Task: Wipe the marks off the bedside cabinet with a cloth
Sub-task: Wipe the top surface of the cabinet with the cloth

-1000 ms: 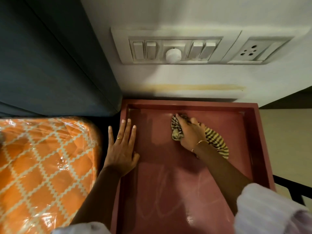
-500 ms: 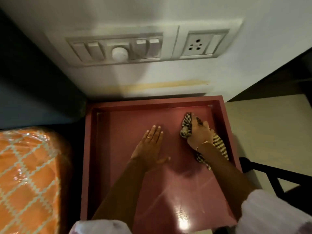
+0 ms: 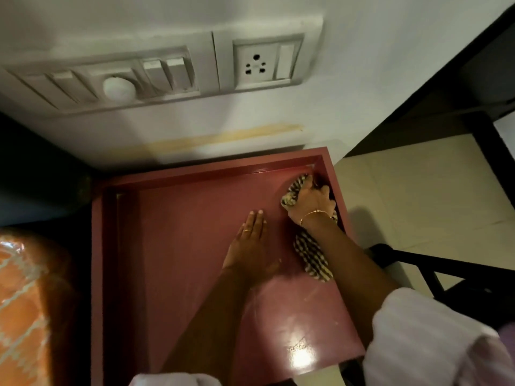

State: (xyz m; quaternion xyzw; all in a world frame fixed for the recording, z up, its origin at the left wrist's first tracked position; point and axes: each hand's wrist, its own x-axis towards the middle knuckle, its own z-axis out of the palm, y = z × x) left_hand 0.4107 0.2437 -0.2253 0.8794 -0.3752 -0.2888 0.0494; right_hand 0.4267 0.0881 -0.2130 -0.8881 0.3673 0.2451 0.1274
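Note:
The bedside cabinet [image 3: 181,246] has a dark pink top with a raised rim on three sides. My right hand [image 3: 310,200] grips a black-and-cream checked cloth [image 3: 312,253] and pushes it into the far right corner of the top. The cloth's loose end trails back under my right wrist. My left hand [image 3: 249,240] lies flat on the top with straight fingers, just left of the right hand. Faint pale marks [image 3: 306,298] show on the glossy surface near the front right.
A white wall with a switch panel [image 3: 117,82] and a socket [image 3: 256,65] rises behind the cabinet. An orange patterned mattress [image 3: 25,302] lies at the left. Pale floor tiles [image 3: 418,204] and a black metal frame [image 3: 434,268] are at the right.
My right hand slid the cloth from the middle of the far edge to the far right corner. My left hand moved from the left rim to the centre right.

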